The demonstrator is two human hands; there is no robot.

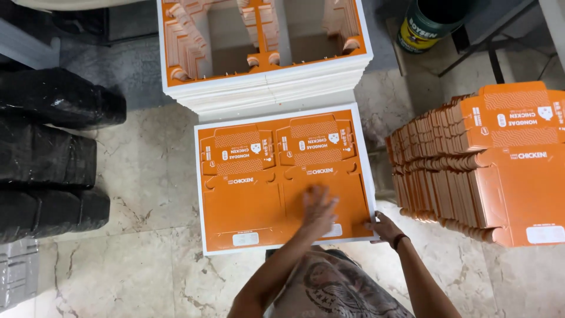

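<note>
2 hands (321,206) (382,228) press orange sheet (247,206); punched-out stack (265,82) behind, boxes (488,165) right.

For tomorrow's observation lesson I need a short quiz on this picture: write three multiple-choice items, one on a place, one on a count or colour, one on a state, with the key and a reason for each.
1. Where does the stack of punched-out orange box blanks lie?
A. To the right of the printed sheet
B. On top of the black bags
C. Under the paint can

2. How many box shapes are printed side by side on the top orange sheet?
A. One
B. Two
C. Four

3. How is the left hand placed?
A. Clenched around a tool
B. Raised clear of the sheet
C. Spread flat on the sheet

Key:
1 A, the blanks are piled at the right of the picture.
2 B, two matching outlines sit side by side.
3 C, its fingers are spread on the orange surface, while the right hand is at the sheet's right edge.
</note>
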